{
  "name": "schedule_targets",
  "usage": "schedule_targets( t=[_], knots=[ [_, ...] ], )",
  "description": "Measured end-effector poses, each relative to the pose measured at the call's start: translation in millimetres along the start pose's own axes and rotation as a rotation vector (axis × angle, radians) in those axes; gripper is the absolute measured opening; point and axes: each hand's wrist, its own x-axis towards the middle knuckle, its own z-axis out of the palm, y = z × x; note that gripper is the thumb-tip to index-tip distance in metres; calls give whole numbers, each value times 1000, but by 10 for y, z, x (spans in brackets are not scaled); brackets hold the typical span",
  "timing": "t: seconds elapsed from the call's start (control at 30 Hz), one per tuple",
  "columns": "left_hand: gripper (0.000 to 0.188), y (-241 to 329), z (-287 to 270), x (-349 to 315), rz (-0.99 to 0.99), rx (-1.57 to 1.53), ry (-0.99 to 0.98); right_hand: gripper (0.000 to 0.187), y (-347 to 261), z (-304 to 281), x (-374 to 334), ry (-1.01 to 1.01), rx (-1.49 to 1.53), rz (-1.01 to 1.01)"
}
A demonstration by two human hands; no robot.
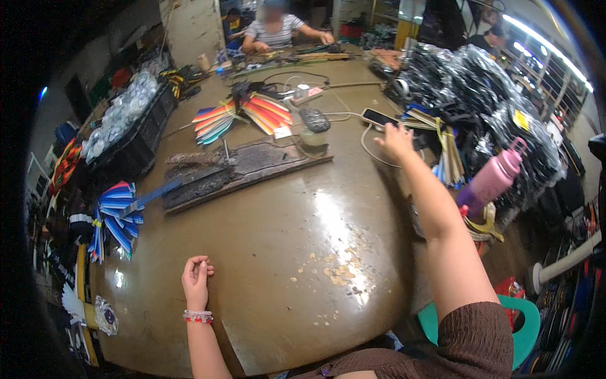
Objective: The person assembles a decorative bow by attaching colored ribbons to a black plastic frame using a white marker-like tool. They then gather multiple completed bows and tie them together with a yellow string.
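Note:
My left hand [197, 278] rests near the front left of the brown table [265, 240], its fingers loosely curled with nothing seen in them. A beaded bracelet [198, 316] circles that wrist. Stretched far forward on the right, my right hand [398, 141] has its fingers spread at the near edge of a dark-screened phone [379, 118], touching or almost touching it. A white cable [366, 146] loops beside this hand. Between the hands and the far side lies a worn dark board [278, 163] with a blue-handled long blade [151, 197] on it.
Fanned bundles of coloured strips [268, 110] and blue strips [117, 211] lie around. Yellowish flakes [341, 273] are scattered at centre right. A pink bottle [499, 172] stands by shiny black plastic bags [467, 76]. Left is a black crate [148, 126]; a person [276, 31] works opposite.

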Motion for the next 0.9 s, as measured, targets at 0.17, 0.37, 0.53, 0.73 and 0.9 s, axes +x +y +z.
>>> schedule_targets(
  t=[0.17,0.37,0.53,0.73,0.9],
  knots=[
    [11,53,51,28,-88,12,72,76,155,318,487,117,-4,87],
    [12,70,84,4,-81,123,90,77,184,478,500,186,114,40],
    [11,70,94,9,-53,122,77,79,-14,300,294,234,270,-27],
    [11,17,64,25,-20,95,42,78,-695,11,-927,182,316,-443],
    [12,-32,13,33,13,99,-26,76,-822,-113,-2420,112,388,-607]
  ],
)
